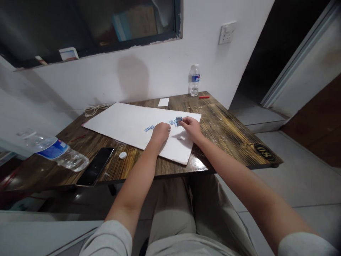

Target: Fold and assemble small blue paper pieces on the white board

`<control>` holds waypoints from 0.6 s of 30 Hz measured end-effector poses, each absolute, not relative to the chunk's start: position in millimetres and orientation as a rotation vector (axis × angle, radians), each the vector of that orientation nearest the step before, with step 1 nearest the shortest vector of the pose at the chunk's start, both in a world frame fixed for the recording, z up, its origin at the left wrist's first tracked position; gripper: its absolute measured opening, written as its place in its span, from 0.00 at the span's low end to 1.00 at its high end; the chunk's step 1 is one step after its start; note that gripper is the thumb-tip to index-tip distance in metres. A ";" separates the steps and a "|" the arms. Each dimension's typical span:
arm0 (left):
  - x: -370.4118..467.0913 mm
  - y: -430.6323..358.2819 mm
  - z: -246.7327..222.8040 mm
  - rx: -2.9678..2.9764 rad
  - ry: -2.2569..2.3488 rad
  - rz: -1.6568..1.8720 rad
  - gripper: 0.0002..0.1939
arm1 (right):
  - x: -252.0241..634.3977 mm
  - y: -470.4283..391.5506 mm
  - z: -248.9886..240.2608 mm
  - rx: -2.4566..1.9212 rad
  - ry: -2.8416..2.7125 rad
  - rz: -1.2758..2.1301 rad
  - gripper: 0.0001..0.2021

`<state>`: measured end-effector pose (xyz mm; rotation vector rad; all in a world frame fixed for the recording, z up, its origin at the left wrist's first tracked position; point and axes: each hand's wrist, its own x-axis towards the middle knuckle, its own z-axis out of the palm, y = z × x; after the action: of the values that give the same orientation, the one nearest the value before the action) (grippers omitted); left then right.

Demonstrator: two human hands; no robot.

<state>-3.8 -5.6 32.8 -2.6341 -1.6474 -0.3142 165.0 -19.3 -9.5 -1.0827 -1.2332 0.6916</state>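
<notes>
A white board lies flat on the wooden table, with small blue-outlined rectangular pieces on it. One row of blue pieces sits just left of my left hand. That hand rests low over the board, its fingers curled and closed; whatever may be in them is hidden. Between thumb and fingertips, my right hand pinches a small dark blue-framed rectangular piece, tilted up from the board. Another group of blue pieces lies beside and partly behind it. Their exact kind is too small to tell.
A clear bottle and a red stick are at the back right. Another bottle lies at the left by a black phone and a white cap. A white card and a cable are near the wall.
</notes>
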 end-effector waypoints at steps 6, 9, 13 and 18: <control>-5.4 -5.9 34.2 -2.657 -1.609 -0.380 0.16 | 165.0 -19.3 -9.8 -1.110 -1.237 0.685 0.12; -5.9 -5.1 33.7 -2.653 -1.638 -0.443 0.16 | 165.2 -18.2 -10.7 -1.097 -1.227 0.688 0.12; -7.4 -4.0 33.7 -2.584 -1.764 -0.570 0.16 | 166.0 -15.6 -12.3 -1.064 -1.183 0.711 0.13; -9.3 -0.7 31.1 -2.493 -1.950 -0.761 0.15 | 166.0 -14.5 -12.5 -1.069 -1.143 0.762 0.13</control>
<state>-9.3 -0.7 31.1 -2.4931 -1.9499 -0.7609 166.0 -14.5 -12.5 -1.0685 -1.1433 0.7624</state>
